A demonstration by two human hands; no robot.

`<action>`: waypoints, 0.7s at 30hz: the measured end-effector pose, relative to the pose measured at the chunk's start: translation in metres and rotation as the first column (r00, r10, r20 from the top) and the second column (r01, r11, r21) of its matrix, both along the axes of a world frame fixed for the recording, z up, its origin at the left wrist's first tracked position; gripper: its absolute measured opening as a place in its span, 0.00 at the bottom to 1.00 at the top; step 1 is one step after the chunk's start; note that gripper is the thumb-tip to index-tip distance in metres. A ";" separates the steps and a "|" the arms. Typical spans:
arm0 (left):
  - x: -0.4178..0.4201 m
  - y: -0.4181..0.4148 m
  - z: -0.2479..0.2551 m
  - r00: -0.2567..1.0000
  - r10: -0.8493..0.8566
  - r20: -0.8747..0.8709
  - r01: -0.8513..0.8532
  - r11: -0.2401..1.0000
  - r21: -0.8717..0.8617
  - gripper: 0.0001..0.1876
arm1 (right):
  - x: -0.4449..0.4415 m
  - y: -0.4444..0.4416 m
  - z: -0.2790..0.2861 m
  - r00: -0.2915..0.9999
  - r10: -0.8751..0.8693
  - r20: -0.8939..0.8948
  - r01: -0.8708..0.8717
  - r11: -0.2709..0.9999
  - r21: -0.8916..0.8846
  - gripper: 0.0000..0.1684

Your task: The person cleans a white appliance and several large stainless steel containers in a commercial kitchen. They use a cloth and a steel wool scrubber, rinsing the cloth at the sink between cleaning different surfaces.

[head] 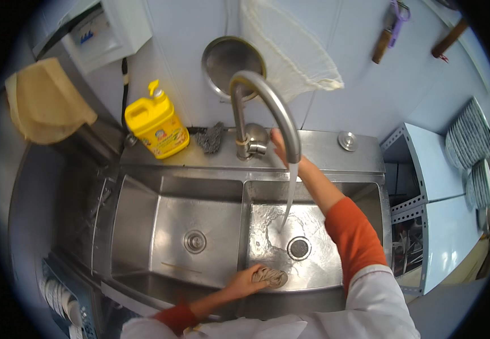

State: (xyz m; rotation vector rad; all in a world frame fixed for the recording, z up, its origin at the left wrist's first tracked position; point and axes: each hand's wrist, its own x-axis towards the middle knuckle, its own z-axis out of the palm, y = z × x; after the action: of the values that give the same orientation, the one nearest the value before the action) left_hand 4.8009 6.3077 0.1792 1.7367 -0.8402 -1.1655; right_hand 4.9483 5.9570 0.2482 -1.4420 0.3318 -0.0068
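Observation:
My left hand (245, 281) grips a tan wad (273, 277) with dark creases, perhaps a bunched cloth, over the front of the right sink basin (321, 271). My right hand (279, 146) reaches behind the spout of the steel faucet (270, 91), just right of its lever (257, 148). The spout hides part of that hand and the fingers are blurred, so I cannot tell if they touch the faucet. A stream of water (290, 190) falls from the spout into the right basin, spreading around the drain strainer (299, 248).
The left basin (198, 207) has its own drain (195, 241). On the back ledge are a yellow pump jug (158, 127), a steel scourer (211, 138) and a metal sink stopper (347, 141). Stacked plates (467, 135) stand at right; a blue rack (69, 288) holds dishes at lower left.

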 end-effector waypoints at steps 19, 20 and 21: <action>-0.062 0.001 0.034 0.738 0.112 -0.666 -0.232 0.968 -0.095 0.25 | -0.365 0.201 0.007 0.974 0.173 0.146 -0.005 0.661 -0.750 0.46; -0.068 -0.004 0.038 0.756 0.066 -0.651 -0.194 0.973 -0.127 0.26 | -0.387 0.212 0.023 0.993 0.093 0.071 0.005 0.577 -0.817 0.45; -0.077 -0.011 0.044 0.769 0.014 -0.640 -0.154 0.974 -0.164 0.27 | -0.409 0.217 0.021 0.993 -0.024 0.116 0.102 0.674 -0.732 0.42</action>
State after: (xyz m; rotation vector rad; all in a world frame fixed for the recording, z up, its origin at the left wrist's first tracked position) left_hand 4.7237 6.2966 0.2229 1.0707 -0.4325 -1.4253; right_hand 4.5392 6.1744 0.2687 -2.2382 0.3108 -0.3038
